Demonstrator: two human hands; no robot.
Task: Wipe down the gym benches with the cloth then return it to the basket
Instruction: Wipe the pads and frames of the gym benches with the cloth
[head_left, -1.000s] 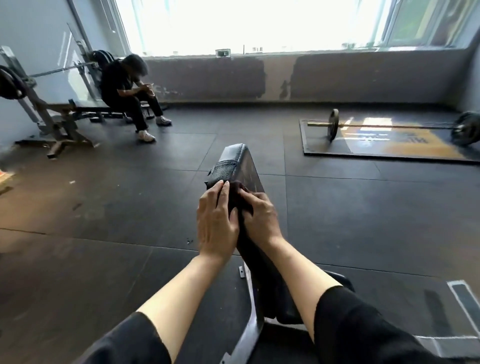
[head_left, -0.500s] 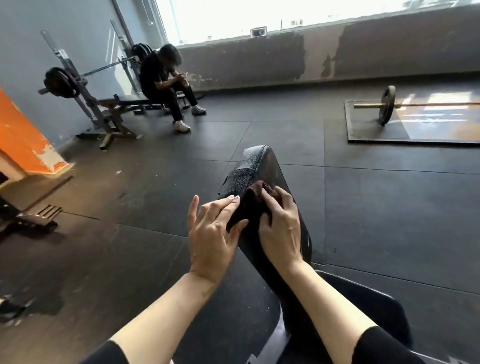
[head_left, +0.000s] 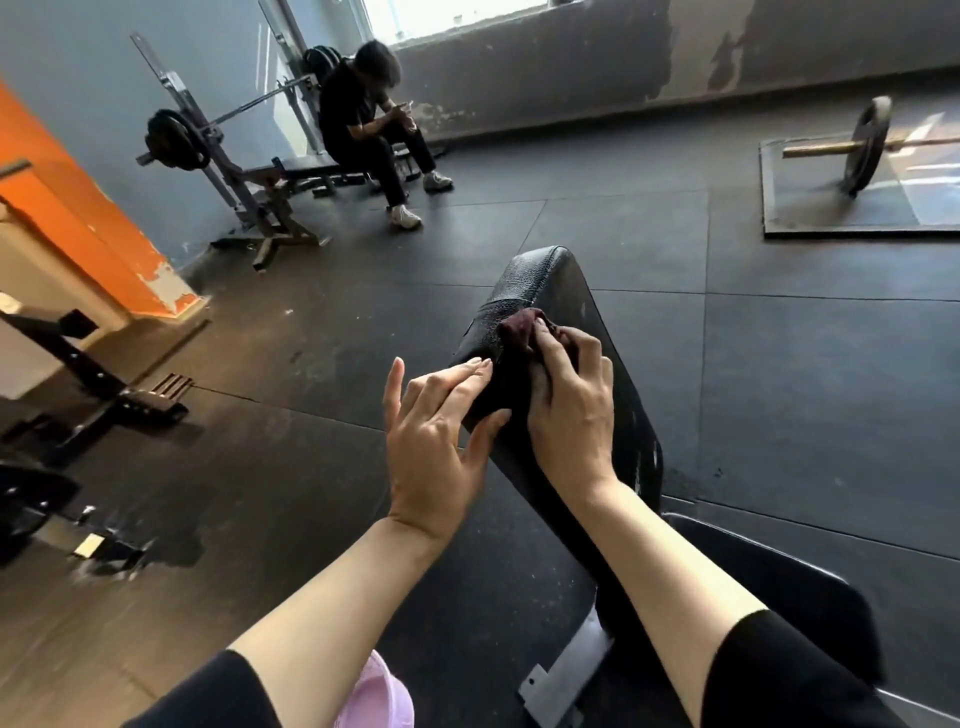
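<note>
A black padded incline bench (head_left: 561, 291) rises in front of me, its backrest tilted up and away. My right hand (head_left: 571, 410) grips a dark maroon cloth (head_left: 519, 330) and presses it against the upper part of the backrest. My left hand (head_left: 441, 436) rests on the backrest's left edge, its fingers nearly straight and its thumb against the side of the pad. Most of the cloth is hidden under my right hand. No basket is in view.
A person (head_left: 374, 124) sits on a bench by a loaded barbell rack (head_left: 208, 150) at the back left. A barbell (head_left: 867, 145) lies on a lifting platform at the back right. An orange pillar (head_left: 78, 218) and a machine's frame (head_left: 88, 374) stand at left.
The view has swung left and down. My right hand has slid the cloth a little down the backrest, and my left hand has moved from the pad's top to its left edge.
</note>
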